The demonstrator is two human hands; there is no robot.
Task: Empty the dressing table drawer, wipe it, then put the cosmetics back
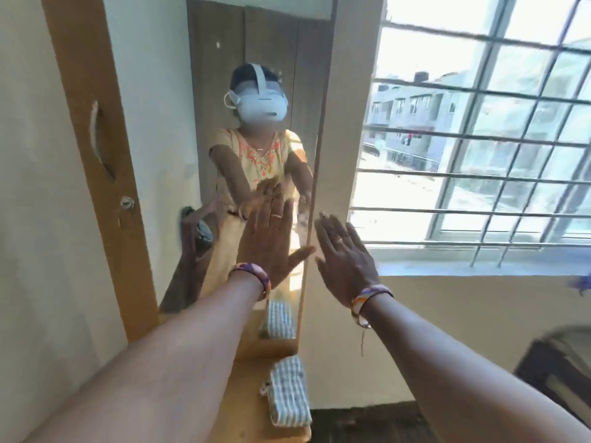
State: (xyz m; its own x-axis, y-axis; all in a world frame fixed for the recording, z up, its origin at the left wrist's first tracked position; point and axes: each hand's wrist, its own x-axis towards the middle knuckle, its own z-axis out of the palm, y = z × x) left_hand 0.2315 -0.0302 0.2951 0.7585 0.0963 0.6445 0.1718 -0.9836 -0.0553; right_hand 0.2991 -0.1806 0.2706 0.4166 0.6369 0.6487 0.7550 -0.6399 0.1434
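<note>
Checked cloth (289,390) lengthwise on dressing table (252,378), hands raised flat

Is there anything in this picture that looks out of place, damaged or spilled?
Nothing looks spilled or damaged. A folded checked cloth lies on the wooden table top below the mirror. The left hand and right hand are raised, fingers straight, holding nothing.

Below the raised left hand (271,238), its forearm hides part of the tall wall mirror (224,155). The fingertips of both hands are motion-blurred, the right hand (343,254) more so. Beneath the two forearms, the folded blue-and-white checked cloth (289,391) lies partly covered. Far right of the right hand, a dark object (556,372) is cut off by the edge and cannot be identified.
</note>
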